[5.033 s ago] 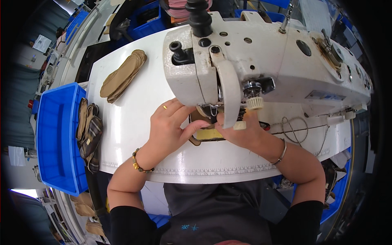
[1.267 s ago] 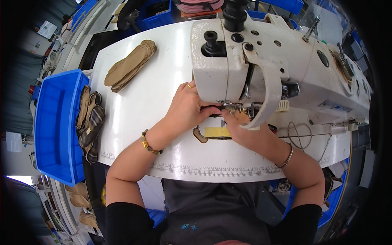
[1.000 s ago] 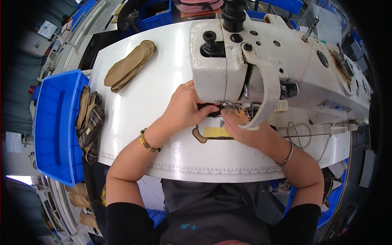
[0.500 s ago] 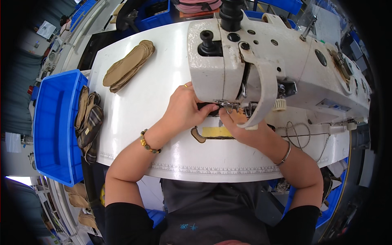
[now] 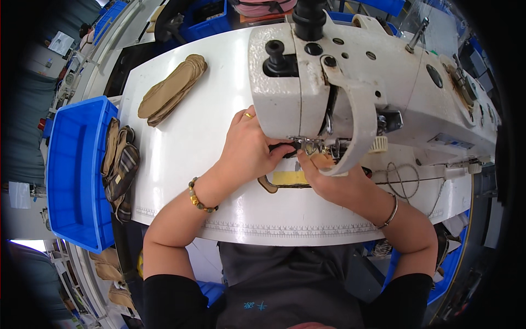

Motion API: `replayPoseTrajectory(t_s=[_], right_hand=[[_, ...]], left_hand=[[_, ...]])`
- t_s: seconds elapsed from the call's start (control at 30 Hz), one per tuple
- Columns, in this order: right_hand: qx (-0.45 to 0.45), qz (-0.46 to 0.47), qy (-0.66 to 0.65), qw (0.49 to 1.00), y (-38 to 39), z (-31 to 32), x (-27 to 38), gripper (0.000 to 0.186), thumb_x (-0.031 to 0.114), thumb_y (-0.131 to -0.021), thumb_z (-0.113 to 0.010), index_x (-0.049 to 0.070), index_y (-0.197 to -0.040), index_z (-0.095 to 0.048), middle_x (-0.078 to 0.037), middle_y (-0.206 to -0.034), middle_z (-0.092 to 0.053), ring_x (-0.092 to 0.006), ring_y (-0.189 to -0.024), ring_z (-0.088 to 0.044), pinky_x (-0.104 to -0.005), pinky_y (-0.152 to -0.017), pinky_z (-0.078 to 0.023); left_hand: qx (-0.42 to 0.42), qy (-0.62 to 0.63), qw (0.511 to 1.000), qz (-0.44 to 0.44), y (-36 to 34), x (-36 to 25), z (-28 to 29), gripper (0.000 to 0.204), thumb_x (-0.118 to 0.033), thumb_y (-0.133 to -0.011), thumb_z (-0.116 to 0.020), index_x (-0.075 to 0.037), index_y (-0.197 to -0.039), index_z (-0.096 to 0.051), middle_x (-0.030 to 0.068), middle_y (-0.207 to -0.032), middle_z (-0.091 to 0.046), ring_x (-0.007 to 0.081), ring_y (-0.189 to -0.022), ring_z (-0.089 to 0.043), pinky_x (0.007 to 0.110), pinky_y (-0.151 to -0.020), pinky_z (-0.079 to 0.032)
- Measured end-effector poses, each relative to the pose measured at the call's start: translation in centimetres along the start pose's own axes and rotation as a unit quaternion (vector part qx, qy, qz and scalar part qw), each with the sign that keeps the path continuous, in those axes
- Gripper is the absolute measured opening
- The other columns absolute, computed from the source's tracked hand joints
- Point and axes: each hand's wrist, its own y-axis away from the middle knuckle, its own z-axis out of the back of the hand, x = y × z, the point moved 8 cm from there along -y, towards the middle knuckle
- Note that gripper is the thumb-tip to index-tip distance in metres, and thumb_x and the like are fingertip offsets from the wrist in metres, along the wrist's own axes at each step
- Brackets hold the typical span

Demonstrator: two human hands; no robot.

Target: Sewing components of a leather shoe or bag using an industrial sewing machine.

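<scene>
"One bare left hand (image 5: 249, 147), gold ring (image 5: 248, 115) on a finger: clamped on what?"

"On a narrow dark piece (image 5: 290, 154), pinched between thumb and forefinger, just left of the shiny metal presser foot (image 5: 311, 146)."

"And the bare right hand (image 5: 334, 175)?"

"Close beside, fingertips near the left thumb. Partly hidden behind a curved white guard (image 5: 365, 120); grip impossible to make out."

"On the wrists?"

"Left, a bracelet of dark and golden beads (image 5: 197, 196); right, a thin silver-coloured bangle (image 5: 392, 212)."

"Just below the fingers?"

"A flat yellow strip (image 5: 289, 178), with a curved tan piece edged in black (image 5: 267, 186) at its left end, on a glossy white tabletop (image 5: 181, 170)."

"Above?"

"A bulky off-white metal sewing machine (image 5: 405, 109), head overhanging the work."

"Off to the right?"

"A loose loop of thin grey cord (image 5: 418, 179)."

"Farther left?"

"A slanting stack of long, round-ended brown pieces (image 5: 172, 90). Past the tabletop edge, bundled brown and plaid cloth (image 5: 123, 170) against a deep rectangular blue plastic crate (image 5: 76, 164)."
</scene>
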Motion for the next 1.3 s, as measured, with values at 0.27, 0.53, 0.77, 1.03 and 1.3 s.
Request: replayPoseTrajectory(t_s=[0.27,0.53,0.77,1.03,1.3], right_hand=[[-0.022,-0.016,-0.003,1.0,-0.1,0.0,-0.1,0.035,0.006,-0.076,-0.066,-0.001,-0.11,-0.066,-0.009,-0.079,-0.07,-0.0224,-0.064,-0.068,-0.0327,-0.055,-0.053],[-0.081,-0.057,-0.115,0.988,0.7,-1.2,-1.4,0.027,0.007,-0.079,-0.066,0.002,-0.105,-0.065,-0.007,-0.068,-0.064,-0.0236,-0.054,-0.063,-0.0363,-0.048,-0.049],[-0.115,-0.115,-0.186,0.969,1.0,-1.5,-2.1,0.02,0.008,-0.082,-0.065,0.005,-0.102,-0.069,-0.006,-0.067,-0.064,-0.0251,-0.054,-0.062,-0.0368,-0.048,-0.048],[-0.045,-0.097,-0.103,0.989,1.0,-1.4,-0.8,0.031,0.01,-0.078,-0.066,0.002,-0.108,-0.068,-0.008,-0.068,-0.063,-0.025,-0.057,-0.065,-0.0367,-0.052,-0.052],[0.007,-0.064,-0.109,0.992,0.6,-1.6,0.1,0.04,0.01,-0.075,-0.065,0.002,-0.114,-0.066,-0.006,-0.073,-0.065,-0.0213,-0.062,-0.064,-0.0335,-0.055,-0.053]], left_hand=[[-0.005,-0.024,1.0,-0.01,-0.4,-0.2,0.3,0.018,-0.021,-0.068,-0.084,-0.017,-0.085,-0.08,0.0021,-0.078,-0.071,0.0251,-0.088,-0.063,0.038,-0.081,-0.045],[0.002,-0.089,0.996,0.005,-0.9,-0.9,0.4,0.016,-0.023,-0.07,-0.083,-0.019,-0.084,-0.078,0.0002,-0.071,-0.068,0.0239,-0.074,-0.063,0.036,-0.074,-0.045],[-0.053,-0.167,0.984,-0.036,-0.5,-2.0,0.7,0.015,-0.025,-0.072,-0.081,-0.019,-0.085,-0.077,0.0021,-0.068,-0.066,0.0247,-0.064,-0.065,0.038,-0.057,-0.05],[-0.068,-0.164,0.984,-0.017,-0.5,-2.5,1.5,0.026,-0.03,-0.071,-0.082,-0.018,-0.093,-0.076,0.0048,-0.073,-0.069,0.0257,-0.065,-0.067,0.037,-0.054,-0.052],[-0.049,-0.164,0.985,-0.012,-0.7,-1.8,1.1,0.028,-0.03,-0.071,-0.081,-0.016,-0.095,-0.076,0.0057,-0.071,-0.069,0.0279,-0.063,-0.067,0.038,-0.053,-0.052]])
